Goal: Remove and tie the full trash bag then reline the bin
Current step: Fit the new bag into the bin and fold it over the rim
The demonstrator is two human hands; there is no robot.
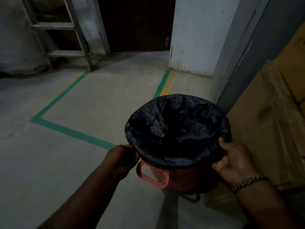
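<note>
- Standing at the far left, a grey metal frame has its feet on the concrete floor, with a pale bulky sack behind it.
- Green tape lines run across the floor and turn a corner to the left of my arm.
- My left hand is at the left side of the bin's rim, fingers curled in and pinching the edge of the black bag there.
- The red bin sits on the floor right in front of me, between my two hands; its looped handle sticks out on the left, just below the rim.
- The black bag lines the bin: its mouth is stretched over the whole rim and folded down outside, and the plastic sags inward in crumpled folds. The inside is too dark for me to tell whether it holds anything.
- My right hand grips the right side of the rim, thumb laid on top of the bag's fold and fingers curled under its lower edge.
- A beaded bracelet circles my right wrist.
- Cardboard boxes are stacked at the far right, just beside the bin.
</note>
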